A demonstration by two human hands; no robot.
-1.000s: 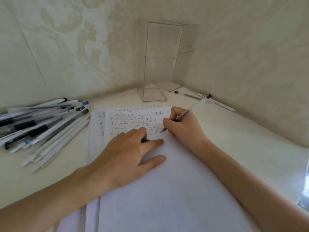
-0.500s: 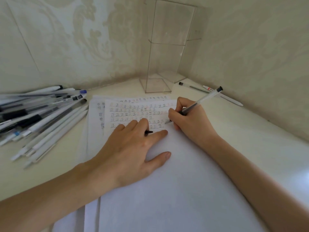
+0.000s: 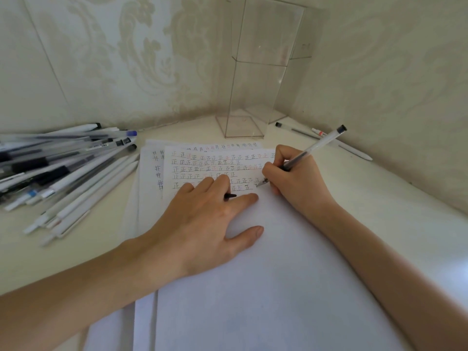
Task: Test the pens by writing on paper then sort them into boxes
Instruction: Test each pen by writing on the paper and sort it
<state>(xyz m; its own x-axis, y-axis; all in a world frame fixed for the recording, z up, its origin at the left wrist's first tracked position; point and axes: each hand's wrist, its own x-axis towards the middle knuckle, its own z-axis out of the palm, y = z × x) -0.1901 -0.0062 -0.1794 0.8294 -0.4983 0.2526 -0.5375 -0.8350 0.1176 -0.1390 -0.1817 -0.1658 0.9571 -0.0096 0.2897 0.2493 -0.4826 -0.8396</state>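
My right hand [image 3: 296,181] grips a clear pen [image 3: 314,148] with a black end, its tip touching the white paper [image 3: 253,287] at the end of the lowest written row. My left hand [image 3: 202,219] lies flat on the paper, fingers spread, with a small black pen cap [image 3: 230,196] poking out between its fingers. Rows of small written marks [image 3: 215,165] fill the top of the sheet. Two clear tall boxes [image 3: 255,79] stand in the far corner. A pile of several pens [image 3: 63,173] lies at the left.
Two pens [image 3: 326,139] lie against the right wall behind my right hand. More sheets stick out from under the top paper on its left side. Patterned walls close off the desk at the back and right.
The view has shifted closer and downward. The pen tip has moved slightly along the lowest row of marks. My left hand stays flat on the paper.
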